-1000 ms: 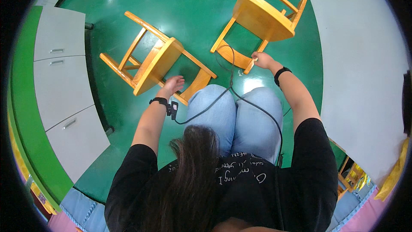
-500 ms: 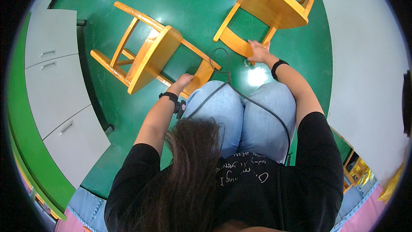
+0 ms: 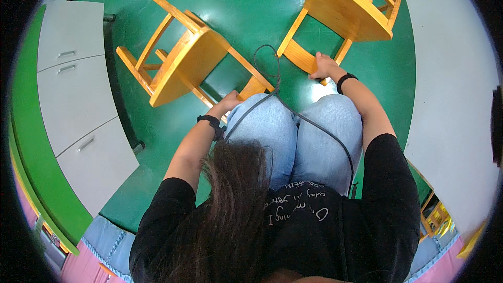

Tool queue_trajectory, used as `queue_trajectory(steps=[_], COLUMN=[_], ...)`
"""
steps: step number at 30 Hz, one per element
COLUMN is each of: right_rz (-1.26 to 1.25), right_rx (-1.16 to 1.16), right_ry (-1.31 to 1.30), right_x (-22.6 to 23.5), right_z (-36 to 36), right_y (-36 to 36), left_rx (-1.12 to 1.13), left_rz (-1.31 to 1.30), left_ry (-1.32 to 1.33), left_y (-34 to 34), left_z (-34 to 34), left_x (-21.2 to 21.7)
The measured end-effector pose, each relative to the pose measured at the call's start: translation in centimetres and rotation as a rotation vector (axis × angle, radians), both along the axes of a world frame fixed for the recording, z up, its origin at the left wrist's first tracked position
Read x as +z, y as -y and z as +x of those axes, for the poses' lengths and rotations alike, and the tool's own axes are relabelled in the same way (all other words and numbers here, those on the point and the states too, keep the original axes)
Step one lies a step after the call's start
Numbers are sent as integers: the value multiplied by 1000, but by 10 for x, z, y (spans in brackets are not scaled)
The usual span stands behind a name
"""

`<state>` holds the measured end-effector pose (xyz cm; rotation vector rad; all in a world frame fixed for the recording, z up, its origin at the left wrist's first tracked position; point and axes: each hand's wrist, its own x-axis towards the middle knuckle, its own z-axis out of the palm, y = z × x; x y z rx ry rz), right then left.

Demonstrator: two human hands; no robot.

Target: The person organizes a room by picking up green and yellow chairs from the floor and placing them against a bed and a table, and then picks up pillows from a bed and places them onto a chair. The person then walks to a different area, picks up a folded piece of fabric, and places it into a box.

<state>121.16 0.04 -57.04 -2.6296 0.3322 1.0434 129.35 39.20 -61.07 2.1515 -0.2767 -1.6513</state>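
Note:
Two small yellow wooden chairs are in front of my knees, their backrests toward me and their legs pointing away. My left hand point(image 3: 229, 101) is closed round the backrest of the left chair point(image 3: 198, 63), beside my left knee, which hides part of that backrest. My right hand point(image 3: 326, 66) grips the backrest end of the right chair point(image 3: 346, 13), fingers wrapped over its top rail. Both chairs look tipped over; whether their legs touch the floor I cannot tell. A dark cable point(image 3: 314, 126) runs over my thighs and loops between the chairs.
A grey-white cabinet point(image 3: 73, 91) with silver handles and a green top point(image 3: 31, 126) stands at the left. A pale grey table-like surface point(image 3: 453, 84) runs along the right side. Green flooring point(image 3: 230, 5) lies under the chairs. Wooden and yellow items point(image 3: 439, 217) are at the lower right.
The whole view has shifted slightly. The left chair's backrest has come a little nearer my left knee, and the right chair sits slightly farther right in view. Both hands keep their hold.

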Motion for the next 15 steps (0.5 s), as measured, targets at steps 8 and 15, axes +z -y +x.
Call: queue_trajectory(steps=[8,15], right_rz=[15,16], right_rx=[-84,-182], right_ry=[69,169], right_x=[63,179], right_z=[-28,-61], right_y=[-44,-54], left_rx=[-70,-206], left_rz=[-103,-54], left_ry=[308,498], left_y=[1,3], left_z=[-14,-2], left_x=[110,262])
